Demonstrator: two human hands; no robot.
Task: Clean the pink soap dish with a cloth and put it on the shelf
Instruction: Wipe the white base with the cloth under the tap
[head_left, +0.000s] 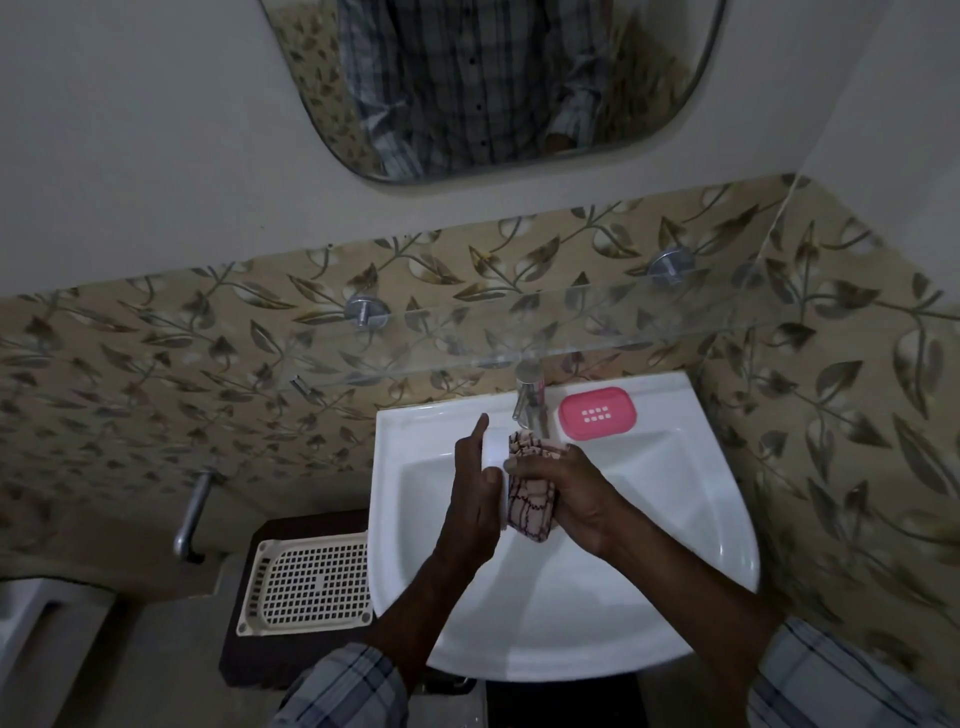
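Over the white washbasin (727, 519) the left hand (470, 499) grips a white piece (496, 449), forefinger pointing up, while the right hand (576, 499) clutches a checked cloth (530, 512) against it — the pink soap dish (597, 413) lies on the basin's rim, just beside the tap (527, 397).

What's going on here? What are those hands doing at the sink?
A person is bent over the white sink. The left hand holds a small white piece; what it is I cannot tell. The right hand grips a checked cloth pressed against it, as if wiping. The pink soap dish sits on the sink's rim beside the tap, with no hand on it, not yet on the glass shelf above.
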